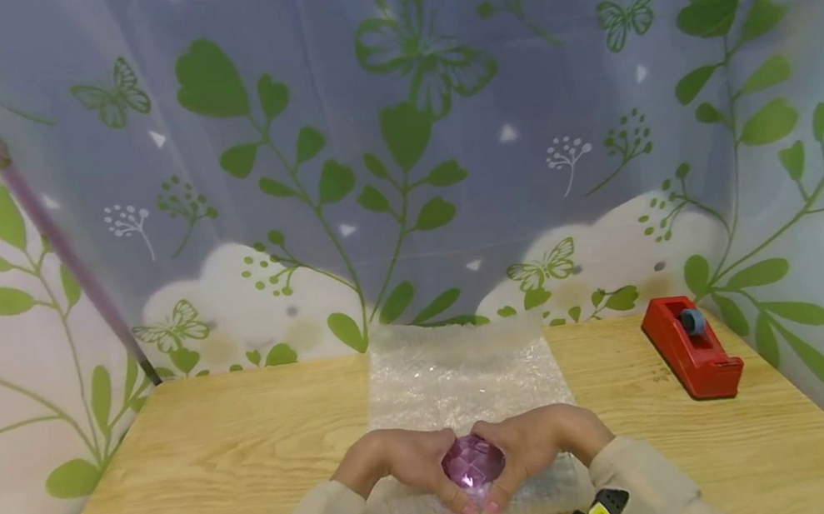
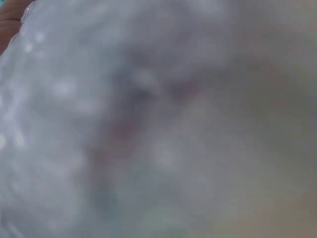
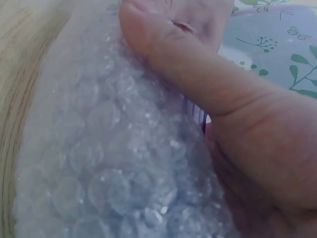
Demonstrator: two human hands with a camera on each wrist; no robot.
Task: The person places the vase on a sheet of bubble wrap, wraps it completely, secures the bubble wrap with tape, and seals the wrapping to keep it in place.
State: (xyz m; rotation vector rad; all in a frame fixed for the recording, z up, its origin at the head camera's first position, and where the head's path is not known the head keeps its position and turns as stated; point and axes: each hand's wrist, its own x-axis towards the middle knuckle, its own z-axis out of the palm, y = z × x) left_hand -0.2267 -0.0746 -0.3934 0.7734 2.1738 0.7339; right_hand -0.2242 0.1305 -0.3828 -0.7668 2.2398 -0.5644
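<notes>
A purple faceted glass-like piece point(image 1: 473, 462) sits between both hands on a sheet of bubble wrap point(image 1: 462, 377). My left hand point(image 1: 420, 464) curves round its left side and my right hand point(image 1: 526, 446) round its right. The two thumbs nearly meet at the near side. In the right wrist view the right thumb point(image 3: 198, 69) presses along the top of raised bubble wrap point(image 3: 109, 163), and a sliver of the purple piece point(image 3: 195, 111) shows below it. Bubble wrap point(image 2: 59, 99) close to the lens blurs the left wrist view. The other fingers are mostly hidden.
A red tape dispenser point(image 1: 693, 349) with a small roll of tape stands at the right of the wooden table point(image 1: 250, 441). The bubble wrap reaches the back edge, where a leaf-patterned curtain point(image 1: 298, 177) hangs. Curtains also flank both sides.
</notes>
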